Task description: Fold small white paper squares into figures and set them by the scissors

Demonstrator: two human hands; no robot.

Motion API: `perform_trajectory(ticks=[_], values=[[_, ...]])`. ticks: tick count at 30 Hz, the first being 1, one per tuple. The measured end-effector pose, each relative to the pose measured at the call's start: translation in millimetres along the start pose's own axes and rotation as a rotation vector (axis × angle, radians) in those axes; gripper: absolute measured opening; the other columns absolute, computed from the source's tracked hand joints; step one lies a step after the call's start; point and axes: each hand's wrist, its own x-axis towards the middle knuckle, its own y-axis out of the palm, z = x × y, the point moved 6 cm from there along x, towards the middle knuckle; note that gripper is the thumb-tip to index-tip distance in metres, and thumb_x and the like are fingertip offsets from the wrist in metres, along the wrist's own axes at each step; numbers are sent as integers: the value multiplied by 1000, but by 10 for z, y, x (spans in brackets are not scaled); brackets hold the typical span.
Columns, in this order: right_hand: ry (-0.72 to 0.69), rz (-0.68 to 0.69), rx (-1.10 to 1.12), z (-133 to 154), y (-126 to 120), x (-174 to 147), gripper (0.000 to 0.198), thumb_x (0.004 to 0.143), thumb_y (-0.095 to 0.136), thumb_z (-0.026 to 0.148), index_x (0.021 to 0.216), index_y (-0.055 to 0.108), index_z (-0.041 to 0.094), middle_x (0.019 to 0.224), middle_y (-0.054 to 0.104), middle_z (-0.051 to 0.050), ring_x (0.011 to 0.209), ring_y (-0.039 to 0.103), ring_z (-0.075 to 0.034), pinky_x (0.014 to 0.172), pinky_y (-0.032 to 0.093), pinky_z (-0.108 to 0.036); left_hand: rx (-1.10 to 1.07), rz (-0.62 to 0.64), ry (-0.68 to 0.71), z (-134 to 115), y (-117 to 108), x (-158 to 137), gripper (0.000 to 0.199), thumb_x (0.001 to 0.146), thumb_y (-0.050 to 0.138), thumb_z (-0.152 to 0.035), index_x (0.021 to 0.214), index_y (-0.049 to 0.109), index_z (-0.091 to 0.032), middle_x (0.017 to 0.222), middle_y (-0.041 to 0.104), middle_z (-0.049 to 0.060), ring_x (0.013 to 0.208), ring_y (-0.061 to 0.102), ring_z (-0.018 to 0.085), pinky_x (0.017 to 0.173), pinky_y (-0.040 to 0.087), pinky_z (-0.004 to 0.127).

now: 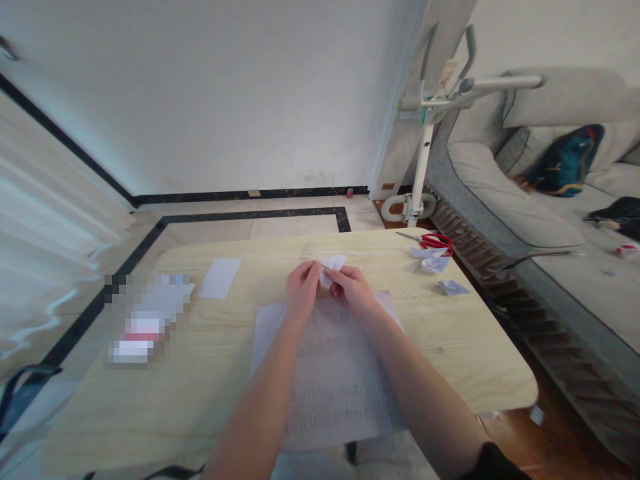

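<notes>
Folded white paper (335, 262) in mid-table, held just above far edge of printed sheet (340, 380). Left hand (301, 285) pinching its left side, thumb and fingers together; right hand (354, 285) pinching its right side. Forearms over printed sheet. Blank white paper rectangle (220, 278) to left; beyond it, pixelated item (150, 320), details hidden. Right: red-handled scissors (437, 243) beside crumpled-looking paper pieces (434, 265); small folded paper (454, 287) nearer. All on pale wood-grain table (200, 380); grey sofa (505, 187) farther right.
</notes>
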Motion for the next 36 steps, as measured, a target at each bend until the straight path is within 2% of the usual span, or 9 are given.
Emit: perform_trajectory(ticks=[5, 10, 15, 19, 27, 32, 36], values=[[-4, 13, -27, -5, 0, -3, 30, 70, 67, 43, 58, 57, 17, 41, 45, 5, 37, 36, -8, 39, 20, -24, -8, -28, -30, 17, -16, 10, 19, 79, 53, -31, 67, 60, -18, 51, 45, -3, 50, 41, 11, 48, 31, 24], [-60, 15, -46, 50, 24, -6, 29, 71, 65, 45, 66, 60, 18, 47, 47, 5, 40, 37, -7, 41, 24, -23, -8, -23, -32, 42, -16, 25, 21, 79, 54, -32, 67, 62, -17, 51, 45, -3, 50, 41, 11, 47, 32, 23], [-112, -97, -52, 94, -39, 2, 25, 69, 68, 42, 74, 58, 20, 53, 50, 5, 43, 41, -9, 42, 30, -23, -29, -15, -50, 10, -9, 19, 19, 78, 55, -30, 68, 64, -17, 60, 56, 0, 57, 50, 12, 51, 38, 22], [-140, -103, -98, 102, -53, 6, 23, 69, 69, 39, 73, 55, 20, 55, 51, 5, 46, 44, -9, 42, 32, -23, -60, -29, -65, 4, -4, 20, 15, 75, 58, -29, 73, 66, -17, 69, 62, 2, 64, 56, 14, 56, 43, 23], [-138, -84, -39, 119, -47, 2, 25, 68, 69, 36, 86, 59, 21, 62, 58, 3, 49, 46, -10, 42, 30, -22, -73, 7, -98, 90, 30, 27, 17, 75, 60, -32, 77, 66, -16, 66, 61, 1, 57, 54, 12, 50, 42, 22], [-117, -110, 31, 115, -71, 1, 24, 67, 69, 36, 85, 61, 21, 60, 57, 4, 48, 46, -9, 42, 29, -22, -71, 83, -78, 58, 65, 18, 16, 76, 59, -30, 77, 66, -16, 69, 61, 2, 57, 53, 11, 49, 41, 20], [-116, -113, 10, 110, -82, 6, 25, 68, 69, 39, 84, 62, 21, 60, 57, 4, 48, 46, -10, 43, 30, -22, -60, 92, -76, 52, 73, 17, 15, 76, 59, -29, 79, 66, -16, 71, 62, 2, 58, 53, 11, 51, 42, 21]])
